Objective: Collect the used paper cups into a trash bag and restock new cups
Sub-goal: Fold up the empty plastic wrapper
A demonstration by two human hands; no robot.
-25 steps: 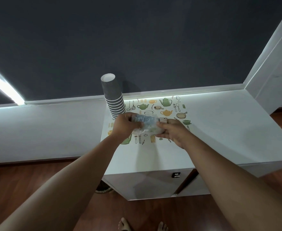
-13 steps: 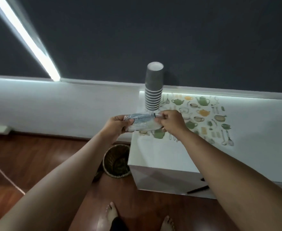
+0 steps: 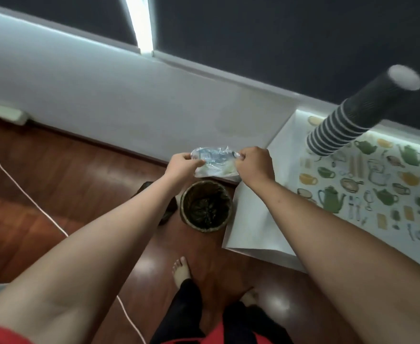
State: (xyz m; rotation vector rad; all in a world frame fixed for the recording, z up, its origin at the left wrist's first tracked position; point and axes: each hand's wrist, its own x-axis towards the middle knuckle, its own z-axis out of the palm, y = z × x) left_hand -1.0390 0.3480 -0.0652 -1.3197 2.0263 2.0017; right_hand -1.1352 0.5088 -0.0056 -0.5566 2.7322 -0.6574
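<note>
Both hands had carried the crumpled clear plastic bag [image 3: 213, 162] off the white desk [image 3: 258, 219]. Left hand [image 3: 182, 165] and right hand [image 3: 252, 163] each pinched an edge, above the round woven wicker bin [image 3: 205, 206] at 6 o'clock of the bag. Disposal appeared imminent; the stack of dark ribbed paper cups [image 3: 352, 115] stood restocked at 2 o'clock.

A second ago both hands worked the crumpled clear plastic bag [image 3: 215, 162] low over the white bench [image 3: 258, 214] with its printed teapot mat, right beside the tall stack of dark ribbed paper cups [image 3: 347, 122]. Now the left hand [image 3: 182, 167] and the right hand [image 3: 252, 165] have carried it off past the bench's left edge, and it hangs stretched between them above the round woven wicker basket [image 3: 206, 206] on the wooden floor. The person has turned left, so the cup stack now sits well off to the right.
</note>
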